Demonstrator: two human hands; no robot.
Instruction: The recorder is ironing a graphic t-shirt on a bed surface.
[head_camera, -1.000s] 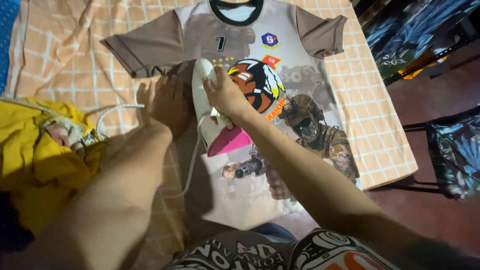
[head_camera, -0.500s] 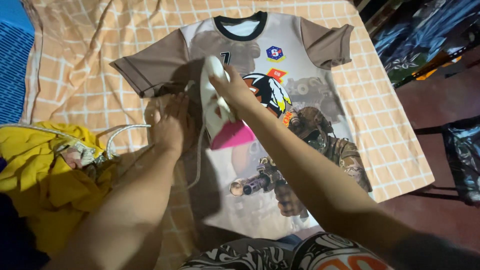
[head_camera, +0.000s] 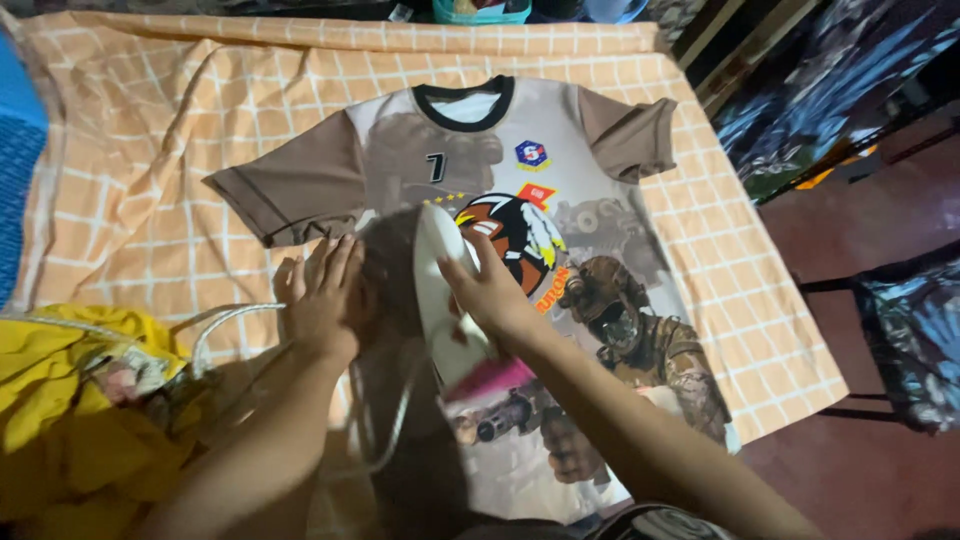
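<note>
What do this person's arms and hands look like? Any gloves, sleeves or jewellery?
Both are bare: the left hand and right hand show no gloves, rings or watch, and no sleeve covers either forearm as far as the picture shows.

Left hand (head_camera: 322, 300) lies flat, fingers spread; right hand (head_camera: 487, 290) is curled in a grip, both forearms extended forward

An orange checked cloth (head_camera: 140, 170) covers the desk. A printed grey-and-brown shirt (head_camera: 480, 170) lies spread flat on it, with a yellow garment heap (head_camera: 60, 420) at its left edge.
</note>
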